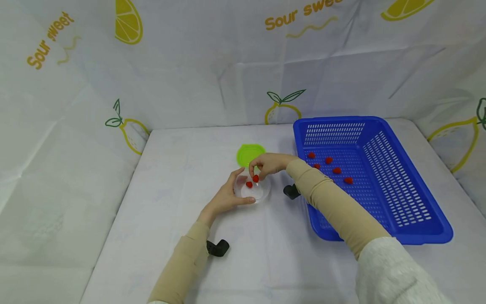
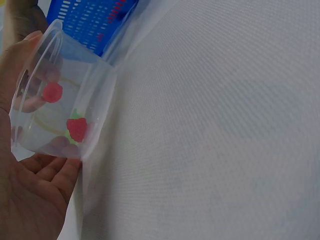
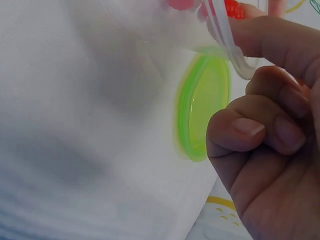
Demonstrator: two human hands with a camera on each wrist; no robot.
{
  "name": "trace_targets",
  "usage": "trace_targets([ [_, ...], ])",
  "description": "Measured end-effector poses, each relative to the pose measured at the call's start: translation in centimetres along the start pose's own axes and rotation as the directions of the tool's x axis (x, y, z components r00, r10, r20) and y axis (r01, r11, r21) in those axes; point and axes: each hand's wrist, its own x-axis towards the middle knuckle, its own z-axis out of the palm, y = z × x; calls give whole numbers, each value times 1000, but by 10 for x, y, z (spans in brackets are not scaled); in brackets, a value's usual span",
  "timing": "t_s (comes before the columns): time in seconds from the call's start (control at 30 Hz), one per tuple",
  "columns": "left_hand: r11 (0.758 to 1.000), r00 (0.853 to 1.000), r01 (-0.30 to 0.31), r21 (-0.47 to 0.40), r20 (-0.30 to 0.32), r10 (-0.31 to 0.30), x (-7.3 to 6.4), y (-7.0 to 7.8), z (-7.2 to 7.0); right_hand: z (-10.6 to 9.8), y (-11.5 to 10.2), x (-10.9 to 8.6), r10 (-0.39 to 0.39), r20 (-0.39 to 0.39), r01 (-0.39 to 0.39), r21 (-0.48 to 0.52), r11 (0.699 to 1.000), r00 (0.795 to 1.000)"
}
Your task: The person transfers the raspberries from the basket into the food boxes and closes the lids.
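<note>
My left hand [image 1: 224,196] grips a clear plastic cup [image 1: 262,193] round its side, thumb toward the front and fingers at the back. Inside the cup, one red raspberry [image 2: 76,130] lies at the bottom. My right hand [image 1: 270,164] reaches over the cup's mouth from the far right, and its thumb and forefinger pinch a second raspberry [image 1: 256,178] within the rim. In the right wrist view that raspberry [image 3: 233,9] shows between the fingertips, while the other fingers are curled outside the cup.
Behind the cup lies a green lid [image 1: 250,154] on the white-covered table [image 1: 159,211]. To the right stands a blue perforated basket [image 1: 341,120] with several raspberries [image 1: 336,170] in it, under and beyond my right forearm. A white cloth with lemon prints hangs behind.
</note>
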Motion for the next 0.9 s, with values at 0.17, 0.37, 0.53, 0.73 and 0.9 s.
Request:
trace_targets([
  [0.17, 999, 999, -32, -17, -2, 32, 0, 4, 2, 3, -3, -1, 5, -16, -7, -98, 995, 1000],
  [0.37, 998, 998, -61, -25, -17, 61, 0, 3, 6, 4, -6, -4, 9, -24, -12, -102, 995, 1000],
  [0.53, 997, 997, -76, -30, -25, 76, -1, 1, 7, 6, -8, -5, 13, -43, -18, -114, 993, 999],
  [0.73, 995, 995, -96, -29, -24, 95, 1, 1, 6, 6, -9, -5, 17, -49, -23, -114, 993, 999],
  [0.9, 994, 994, -108, 7, -35, 108, 1, 1, 6, 7, -10, -5, 21, -48, -26, -104, 994, 999],
])
